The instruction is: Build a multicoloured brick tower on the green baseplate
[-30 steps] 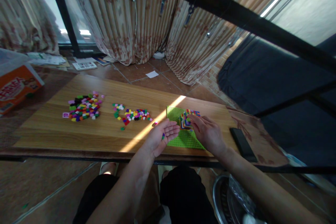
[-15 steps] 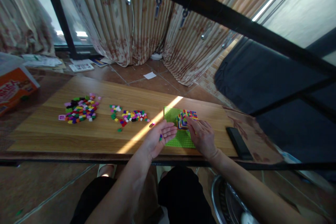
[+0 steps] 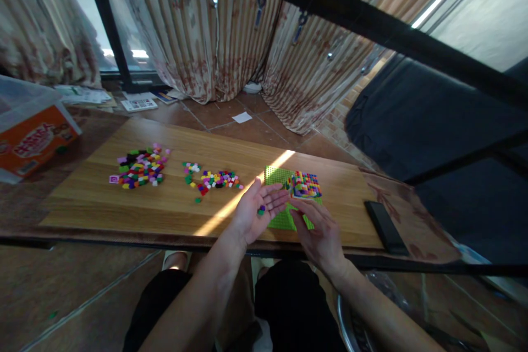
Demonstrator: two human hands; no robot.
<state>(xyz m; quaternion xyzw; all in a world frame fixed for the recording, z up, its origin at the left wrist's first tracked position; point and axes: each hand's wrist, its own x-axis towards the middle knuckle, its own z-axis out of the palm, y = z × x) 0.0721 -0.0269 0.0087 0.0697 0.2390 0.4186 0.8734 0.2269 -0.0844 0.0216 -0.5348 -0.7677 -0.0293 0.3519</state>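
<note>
working at the wooden desk (image 3: 173, 217). left grip (image 3: 252, 214) is lying palm up, fingers spread loosely, cradling a few small bricks (image 3: 261, 210), green and purple showing. right grip (image 3: 319, 231) is bending its fingers in beside the left fingertips, thumb set lower; cannot tell whether it is pinching anything. multicoloured brick block (image 3: 306, 184) is sitting on the green baseplate (image 3: 275, 175), just beyond the right fingers. larger brick pile (image 3: 142, 168) and smaller brick cluster (image 3: 216, 179) are lying off to the left, a band of sunlight (image 3: 225, 212) falling between the cluster and the baseplate. dark flat object (image 3: 385, 226) is resting to the right.

on handling, my judgement: the left palm is serving best when kept level and slightly cupped, so the bricks are not rolling off. taking one brick at a time by its sides is leaving the studs and underside free. squaring a brick over the studs before pressing straight down is probably safest; pressing at a slant is risking a crooked seat, and leaning on the block's edge could be loosening its neighbours.

hard to make out: the right fingers are hiding part of the baseplate, the left fingers are crossing its left side, and the block's near left corner is blurring into the fingertips. exact brick count in the palm is staying unclear.
</note>
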